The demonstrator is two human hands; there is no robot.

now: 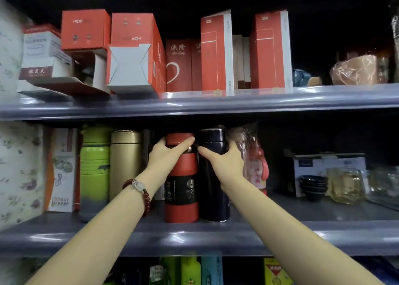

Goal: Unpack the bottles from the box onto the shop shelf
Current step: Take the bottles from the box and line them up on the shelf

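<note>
A red bottle [181,198] with a black label band stands upright on the middle shelf [194,237]. My left hand [166,155] wraps around its neck just under the red cap. Touching its right side stands a dark navy bottle [213,189], also upright. My right hand [224,159] grips the navy bottle's upper body below the lid. Both bottles rest near the shelf's front edge. No unpacking box is in view.
A gold bottle [125,166] and a green bottle [95,172] stand left of the red one. A plastic-wrapped bottle [254,161] sits right of the navy one, then a carton [323,166], dark bowls [313,184] and glassware [345,185]. Red boxes [216,53] fill the upper shelf.
</note>
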